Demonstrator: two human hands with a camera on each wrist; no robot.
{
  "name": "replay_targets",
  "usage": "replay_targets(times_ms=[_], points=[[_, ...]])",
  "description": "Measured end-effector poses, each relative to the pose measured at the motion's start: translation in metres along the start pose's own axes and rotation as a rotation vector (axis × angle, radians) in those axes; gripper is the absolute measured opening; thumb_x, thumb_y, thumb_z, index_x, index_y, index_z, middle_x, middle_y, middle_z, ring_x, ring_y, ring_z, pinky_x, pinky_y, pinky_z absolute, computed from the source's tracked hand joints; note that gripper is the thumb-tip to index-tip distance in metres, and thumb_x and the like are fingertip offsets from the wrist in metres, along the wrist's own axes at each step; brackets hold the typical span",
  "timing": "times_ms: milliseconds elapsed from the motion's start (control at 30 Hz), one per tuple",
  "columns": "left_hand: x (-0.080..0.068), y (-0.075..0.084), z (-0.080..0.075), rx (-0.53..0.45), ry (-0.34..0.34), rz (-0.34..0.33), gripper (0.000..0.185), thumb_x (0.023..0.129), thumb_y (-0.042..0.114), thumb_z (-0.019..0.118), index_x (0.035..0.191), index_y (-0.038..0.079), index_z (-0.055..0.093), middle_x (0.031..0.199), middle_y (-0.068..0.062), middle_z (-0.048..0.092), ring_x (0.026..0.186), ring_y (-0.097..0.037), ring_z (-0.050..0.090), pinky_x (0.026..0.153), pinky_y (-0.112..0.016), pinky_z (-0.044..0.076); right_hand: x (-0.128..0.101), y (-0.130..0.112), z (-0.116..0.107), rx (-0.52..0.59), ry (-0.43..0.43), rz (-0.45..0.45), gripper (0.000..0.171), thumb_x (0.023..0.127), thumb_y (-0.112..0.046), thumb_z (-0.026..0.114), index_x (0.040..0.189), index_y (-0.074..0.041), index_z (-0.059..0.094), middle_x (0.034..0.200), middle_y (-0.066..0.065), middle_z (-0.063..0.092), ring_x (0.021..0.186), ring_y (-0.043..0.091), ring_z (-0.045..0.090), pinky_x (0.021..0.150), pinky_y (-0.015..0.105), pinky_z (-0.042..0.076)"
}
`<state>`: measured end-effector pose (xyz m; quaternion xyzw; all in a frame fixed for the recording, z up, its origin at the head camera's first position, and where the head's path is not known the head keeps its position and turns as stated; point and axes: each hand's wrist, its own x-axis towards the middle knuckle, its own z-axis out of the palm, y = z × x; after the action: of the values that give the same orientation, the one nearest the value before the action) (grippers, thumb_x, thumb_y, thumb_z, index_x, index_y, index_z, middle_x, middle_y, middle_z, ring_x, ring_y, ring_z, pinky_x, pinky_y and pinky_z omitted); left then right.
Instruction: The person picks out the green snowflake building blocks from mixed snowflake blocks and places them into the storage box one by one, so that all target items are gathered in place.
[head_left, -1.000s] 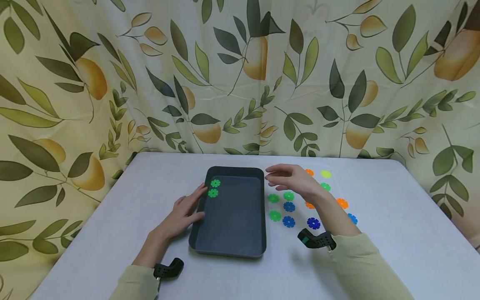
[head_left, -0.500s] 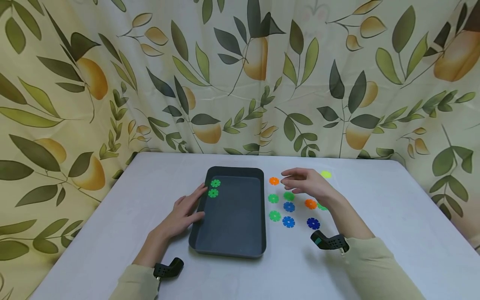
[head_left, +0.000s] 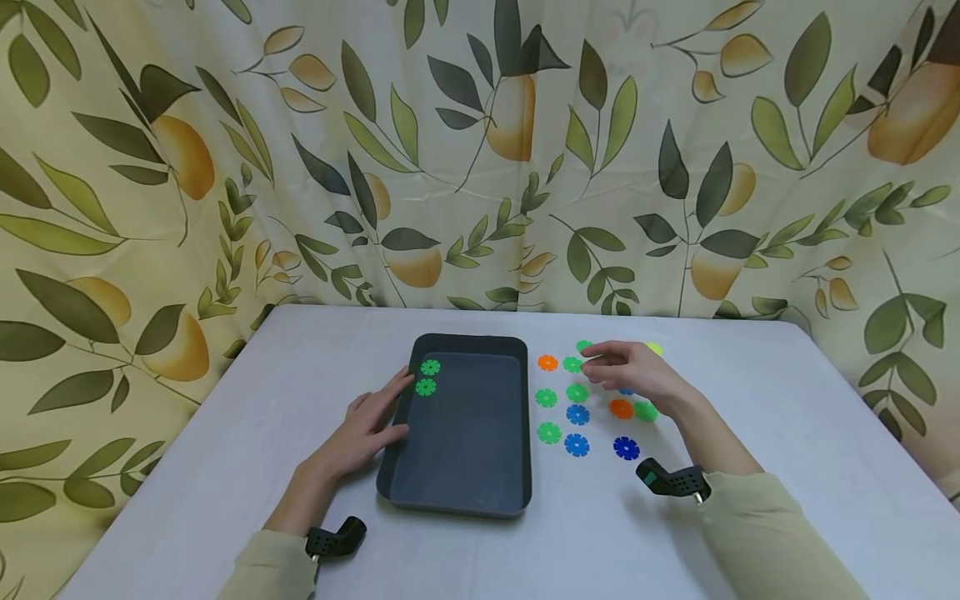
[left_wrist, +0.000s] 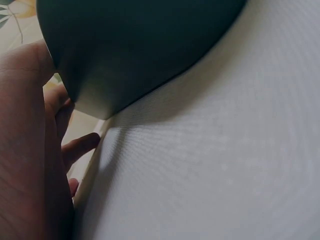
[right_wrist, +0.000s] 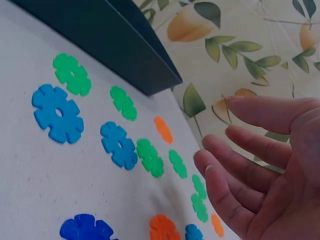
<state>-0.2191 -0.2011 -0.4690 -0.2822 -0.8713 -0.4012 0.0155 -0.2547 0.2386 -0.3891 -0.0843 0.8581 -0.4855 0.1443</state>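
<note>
A dark grey rectangular tray (head_left: 472,442) lies on the table, with two green notched plastic discs (head_left: 426,387) near its far left corner. My left hand (head_left: 363,429) rests along the tray's left rim, fingers mostly straight. Over the loose discs to the right hovers my right hand (head_left: 633,371). Its fingers (right_wrist: 245,172) are loosely bent and the thumb stands apart, with nothing between them in the right wrist view. Just beyond those fingertips are an orange disc (head_left: 548,362) and a green disc (head_left: 572,365). The right hand hides part of a blue disc (head_left: 627,391).
Several more discs lie flat right of the tray, among them a light blue disc (head_left: 577,445), a dark blue disc (head_left: 626,448), an orange disc (head_left: 621,408) and a yellow disc (head_left: 655,348). A white cloth (head_left: 787,400) covers the table; a leaf-patterned curtain (head_left: 465,208) hangs behind.
My right hand has moved right, away from the tray's far right corner and over the discs, uncovering an orange disc and green discs. The left hand and the tray have stayed put.
</note>
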Motion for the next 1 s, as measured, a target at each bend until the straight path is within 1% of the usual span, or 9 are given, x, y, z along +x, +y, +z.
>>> replay_targets(times_ms=[167,300,433,567,767,1000], points=[[-0.001,0.000,0.000,-0.004,-0.005,-0.004,0.069,0.098,0.024,0.059,0.159,0.012,0.031,0.167,-0.009,0.018,0.150,-0.032,0.024,0.110,-0.064,0.007,0.002,0.007,-0.001,-0.026,-0.001,0.008,0.055,0.099,-0.027,0.066,0.142,0.004,0.051,0.129,0.021,0.063,0.114,0.032,0.061,0.095,0.046,0.050],[-0.001,-0.001,0.000,0.001,-0.001,-0.007,0.069,0.098,0.025,0.059,0.160,0.014,0.030,0.167,-0.008,0.018,0.150,-0.032,0.025,0.111,-0.064,0.007,0.006,0.012,0.000,-0.016,-0.005,0.007,0.055,0.098,-0.025,0.067,0.141,0.005,0.051,0.127,0.021,0.064,0.112,0.033,0.062,0.092,0.041,0.051],[0.000,-0.001,0.000,0.001,0.000,-0.003,0.069,0.098,0.024,0.059,0.159,0.013,0.030,0.167,-0.008,0.019,0.150,-0.032,0.025,0.110,-0.064,0.007,0.010,0.016,0.002,0.004,-0.009,0.010,0.055,0.096,-0.021,0.069,0.140,0.007,0.051,0.125,0.021,0.065,0.108,0.032,0.065,0.089,0.037,0.053],[0.000,0.001,-0.001,-0.007,-0.006,-0.002,0.069,0.098,0.024,0.059,0.159,0.010,0.030,0.167,-0.008,0.018,0.150,-0.031,0.024,0.110,-0.064,0.006,0.012,0.019,0.004,-0.008,-0.015,0.005,0.054,0.095,-0.019,0.070,0.139,0.007,0.053,0.123,0.020,0.065,0.106,0.030,0.065,0.088,0.036,0.054],[0.002,0.002,-0.001,-0.013,-0.008,-0.003,0.069,0.098,0.023,0.059,0.159,0.009,0.030,0.167,-0.008,0.019,0.150,-0.032,0.024,0.111,-0.064,0.006,0.014,0.023,0.006,-0.036,-0.030,-0.021,0.052,0.095,-0.017,0.071,0.138,0.007,0.054,0.121,0.019,0.067,0.105,0.028,0.065,0.087,0.037,0.054],[0.000,0.003,-0.002,-0.009,-0.007,-0.011,0.069,0.097,0.022,0.059,0.160,0.013,0.030,0.167,-0.008,0.019,0.149,-0.032,0.025,0.111,-0.064,0.007,0.013,0.025,0.013,-0.074,-0.026,-0.080,0.051,0.093,-0.015,0.073,0.134,0.009,0.055,0.119,0.019,0.067,0.104,0.029,0.064,0.086,0.034,0.053]])
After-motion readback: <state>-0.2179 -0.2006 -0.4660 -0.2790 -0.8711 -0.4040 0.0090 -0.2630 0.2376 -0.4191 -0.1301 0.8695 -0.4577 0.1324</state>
